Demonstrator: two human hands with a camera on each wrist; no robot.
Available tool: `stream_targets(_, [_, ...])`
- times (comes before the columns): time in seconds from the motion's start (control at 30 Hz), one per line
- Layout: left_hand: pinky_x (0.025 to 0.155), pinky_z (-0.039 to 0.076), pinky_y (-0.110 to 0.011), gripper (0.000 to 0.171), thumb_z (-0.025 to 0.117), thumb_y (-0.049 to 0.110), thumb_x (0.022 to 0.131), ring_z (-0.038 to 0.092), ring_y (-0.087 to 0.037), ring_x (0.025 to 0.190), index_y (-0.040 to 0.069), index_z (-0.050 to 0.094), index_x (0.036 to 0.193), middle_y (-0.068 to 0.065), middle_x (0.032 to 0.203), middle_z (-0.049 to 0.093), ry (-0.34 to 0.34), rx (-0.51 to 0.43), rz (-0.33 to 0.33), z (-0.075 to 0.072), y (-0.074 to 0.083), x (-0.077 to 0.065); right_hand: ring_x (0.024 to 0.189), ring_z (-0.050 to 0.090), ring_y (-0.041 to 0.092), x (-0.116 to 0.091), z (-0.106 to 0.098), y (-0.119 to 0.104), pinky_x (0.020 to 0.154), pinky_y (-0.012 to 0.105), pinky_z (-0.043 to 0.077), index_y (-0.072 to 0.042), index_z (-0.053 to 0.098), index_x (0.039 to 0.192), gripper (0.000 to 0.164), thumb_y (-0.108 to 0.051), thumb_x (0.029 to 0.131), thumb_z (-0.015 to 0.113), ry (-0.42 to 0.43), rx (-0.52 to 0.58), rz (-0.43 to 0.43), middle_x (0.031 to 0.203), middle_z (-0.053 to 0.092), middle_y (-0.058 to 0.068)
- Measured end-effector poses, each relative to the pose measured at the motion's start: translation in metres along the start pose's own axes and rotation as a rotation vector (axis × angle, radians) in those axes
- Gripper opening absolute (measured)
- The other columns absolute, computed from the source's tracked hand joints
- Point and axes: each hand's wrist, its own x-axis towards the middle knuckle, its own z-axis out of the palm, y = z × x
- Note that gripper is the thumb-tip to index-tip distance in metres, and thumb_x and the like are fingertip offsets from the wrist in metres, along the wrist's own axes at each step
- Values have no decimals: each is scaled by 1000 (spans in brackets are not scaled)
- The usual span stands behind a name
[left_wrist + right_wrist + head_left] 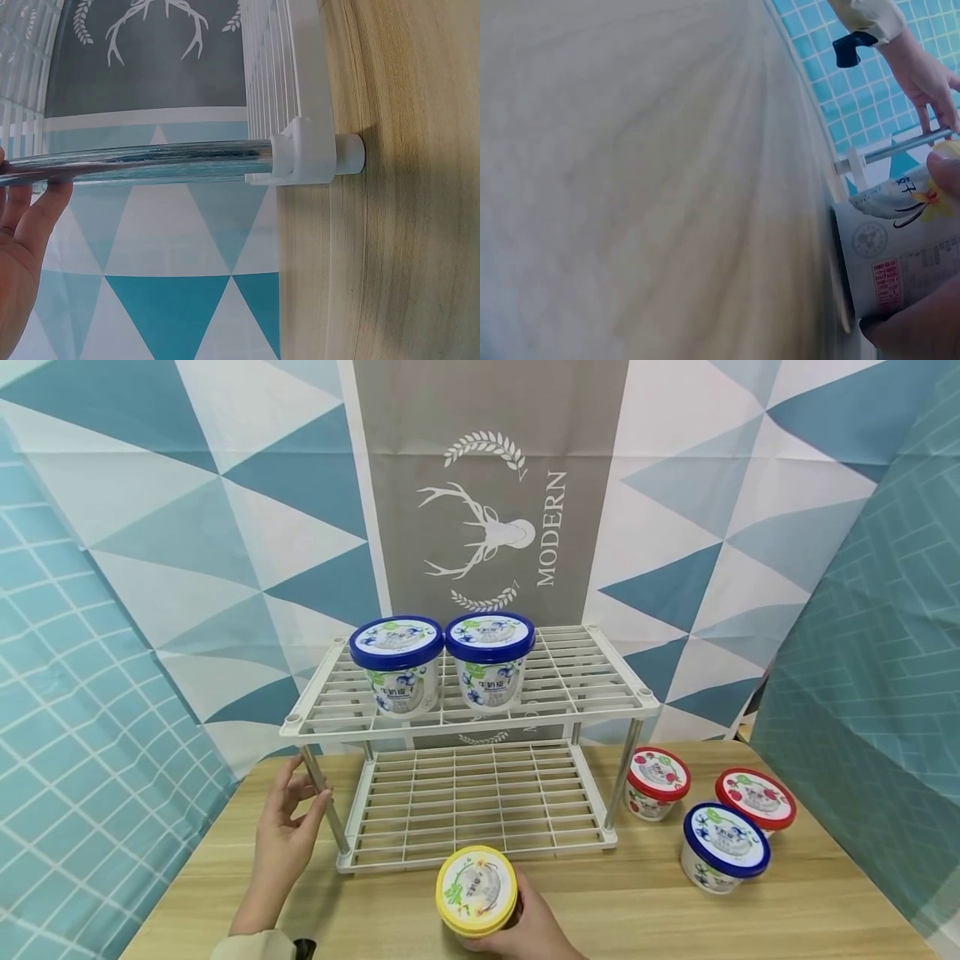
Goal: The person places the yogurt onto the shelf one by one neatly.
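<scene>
My right hand (531,920) grips a yogurt tub with a yellow lid (477,892) in front of the rack. In the right wrist view the tub's printed side (900,247) shows between the thumb and fingers. At the left, my left hand (285,835) holds the front metal post (324,797) of a white two-tier rack (480,724). The left wrist view shows fingertips on that post (150,161). Two blue-lidded tubs, one at the left (397,664) and one beside it (491,660), stand on the top tier. The lower tier (465,802) bears nothing.
On the wooden table (622,910) to the right of the rack stand a red-lidded tub (657,781), a second red-lidded tub (756,797) and a blue-lidded tub (724,847). A patterned cloth (487,485) hangs behind the rack.
</scene>
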Motion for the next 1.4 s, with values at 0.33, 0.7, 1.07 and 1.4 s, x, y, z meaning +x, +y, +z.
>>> stream_targets(0.33, [66, 47, -4, 66, 62, -11, 83, 56, 12, 86, 10, 39, 141, 23, 97, 54, 5, -5, 10, 1, 3, 0, 126, 42, 35, -1, -21, -14, 107, 57, 30, -5, 34, 139, 94, -23, 64, 87, -11, 35, 25, 135, 47, 10])
stream_targets(0.7, [64, 47, -4, 65, 62, -12, 82, 56, 12, 85, 8, 40, 140, 23, 96, 55, 13, -4, 10, 1, 6, -1, 125, 45, 31, -2, -47, -36, 106, 45, 38, -1, 33, 139, 84, -15, 71, 82, -33, 47, -51, 133, 48, 12])
stream_targets(1.07, [64, 48, -4, 67, 62, -14, 81, 57, 12, 84, 7, 40, 140, 23, 96, 55, 19, -16, 15, 1, 1, -1, 122, 49, 21, -9, -76, -60, 96, 14, 41, 0, 35, 138, 82, -8, 71, 80, -12, 54, -98, 133, 47, 17])
stream_targets(1.4, [65, 47, -4, 66, 62, -15, 80, 57, 13, 84, 6, 40, 139, 23, 95, 55, 29, -4, -6, 1, 1, 0, 124, 46, 34, -15, -100, -86, 91, 11, 41, 3, 32, 139, 86, -8, 69, 80, 28, -45, -137, 134, 46, 23])
